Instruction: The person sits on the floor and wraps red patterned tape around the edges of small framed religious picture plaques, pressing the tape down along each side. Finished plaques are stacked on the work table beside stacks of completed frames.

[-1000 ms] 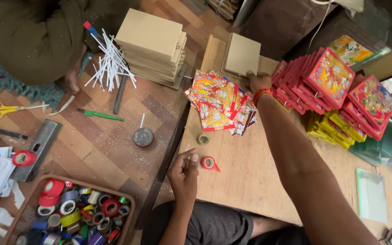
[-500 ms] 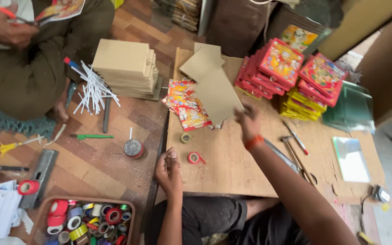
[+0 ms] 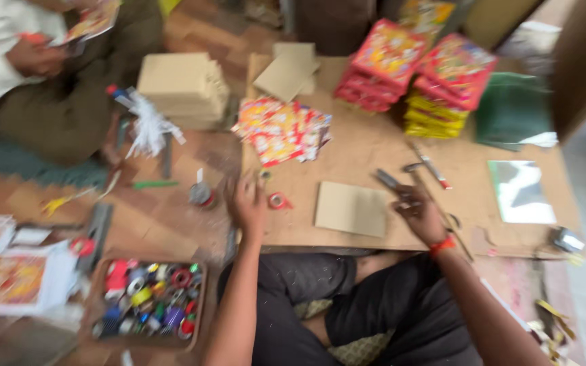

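Note:
The picture is blurred by motion. A brown cardboard square (image 3: 352, 209) lies flat on the wooden board (image 3: 374, 149) in front of my crossed legs. My left hand (image 3: 247, 203) rests at the board's left edge with fingers spread, just left of a small red tape roll (image 3: 278, 200). My right hand (image 3: 418, 211), with a red wristband, is just right of the cardboard. Its fingers touch a thin grey metal tool (image 3: 389, 180); the blur hides whether they grip it.
Stacks of red and yellow packets (image 3: 412, 71) stand at the back, with printed colourful sheets (image 3: 283, 129) and loose cardboard pieces (image 3: 289, 71) beside them. A cardboard stack (image 3: 181, 85), white sticks (image 3: 147, 125) and a tray of tape rolls (image 3: 147, 301) are left. Another person (image 3: 35, 61) sits upper left.
My right hand has brought the cardboard piece down from the back onto the board, let it go and moved right to the tools. My left hand has opened beside the tape roll.

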